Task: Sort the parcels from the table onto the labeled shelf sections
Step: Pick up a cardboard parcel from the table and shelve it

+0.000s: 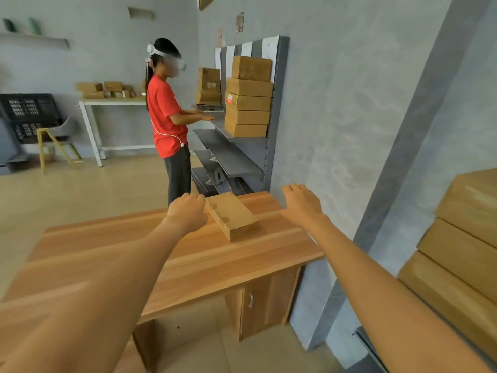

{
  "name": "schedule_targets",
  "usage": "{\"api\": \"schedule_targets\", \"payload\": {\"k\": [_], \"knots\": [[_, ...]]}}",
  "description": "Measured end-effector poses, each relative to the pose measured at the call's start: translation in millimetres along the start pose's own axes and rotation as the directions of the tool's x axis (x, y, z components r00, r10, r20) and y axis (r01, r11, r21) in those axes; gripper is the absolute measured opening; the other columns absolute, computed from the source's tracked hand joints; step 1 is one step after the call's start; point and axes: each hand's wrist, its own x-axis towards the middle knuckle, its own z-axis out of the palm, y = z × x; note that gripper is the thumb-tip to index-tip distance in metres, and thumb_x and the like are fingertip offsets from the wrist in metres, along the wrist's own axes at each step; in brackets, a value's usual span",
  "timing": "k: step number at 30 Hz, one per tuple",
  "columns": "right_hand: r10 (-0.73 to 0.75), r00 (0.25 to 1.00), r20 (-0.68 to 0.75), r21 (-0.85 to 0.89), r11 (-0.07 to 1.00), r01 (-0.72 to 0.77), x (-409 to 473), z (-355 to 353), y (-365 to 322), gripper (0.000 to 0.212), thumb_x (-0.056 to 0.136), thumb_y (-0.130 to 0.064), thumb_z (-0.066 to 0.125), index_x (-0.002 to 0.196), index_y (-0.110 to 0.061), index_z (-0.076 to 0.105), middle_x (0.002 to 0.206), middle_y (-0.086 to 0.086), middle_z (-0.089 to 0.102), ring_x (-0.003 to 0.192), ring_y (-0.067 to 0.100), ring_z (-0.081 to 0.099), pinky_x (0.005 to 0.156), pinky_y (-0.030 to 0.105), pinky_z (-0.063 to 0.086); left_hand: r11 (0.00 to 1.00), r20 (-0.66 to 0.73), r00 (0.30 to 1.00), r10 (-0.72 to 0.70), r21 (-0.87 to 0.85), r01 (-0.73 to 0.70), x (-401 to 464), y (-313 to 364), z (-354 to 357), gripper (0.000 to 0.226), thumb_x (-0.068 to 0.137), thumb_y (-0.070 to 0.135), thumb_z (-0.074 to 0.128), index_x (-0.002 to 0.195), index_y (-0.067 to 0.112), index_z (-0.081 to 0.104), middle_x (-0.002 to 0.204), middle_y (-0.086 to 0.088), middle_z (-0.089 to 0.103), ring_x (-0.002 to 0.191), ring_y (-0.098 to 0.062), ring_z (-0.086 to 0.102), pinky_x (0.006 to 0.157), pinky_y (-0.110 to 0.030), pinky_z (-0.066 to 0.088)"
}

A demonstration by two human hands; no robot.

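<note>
Parcel (231, 215), frame centre, lone on counter (188, 254). My left hand (188, 211) touches its side, grip unclear; right hand (302, 201) spread, empty, ready to flank it.

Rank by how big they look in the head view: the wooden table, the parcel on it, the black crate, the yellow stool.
1. wooden table, by far
2. black crate
3. parcel and yellow stool look alike; unranked.
Crate and stool stand far from the camera, so true sizes are unsure.
</note>
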Motion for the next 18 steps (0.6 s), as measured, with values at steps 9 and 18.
{"api": "schedule_targets", "payload": {"k": [9,18], "knots": [[-0.020,0.983,0.180,0.047,0.999,0.012,72.1,87.8,29.2,0.052,0.088,-0.025,0.060,0.136,-0.009,0.044,0.134,0.008,0.050,0.122,0.028,0.046,0.092,0.037,0.044,0.996,0.193,0.979,-0.065,-0.045,0.075,69.3,16.7,94.6,0.043,0.092,0.032,0.053,0.130,0.011,0.046,0.130,-0.009,0.051,0.120,-0.029,0.048,0.076,-0.037,0.044],[-0.030,0.950,0.309,0.065,0.998,0.010,134.0,183.9,50.1,0.041,0.091,-0.027,0.060,0.125,-0.008,0.049,0.128,0.009,0.052,0.121,0.029,0.047,0.093,0.039,0.044,0.994,0.378,0.924,-0.064,-0.062,0.094,137.5,16.3,186.6,0.043,0.095,0.031,0.049,0.131,0.009,0.045,0.133,-0.010,0.049,0.126,-0.029,0.042,0.084,-0.040,0.046]]}}
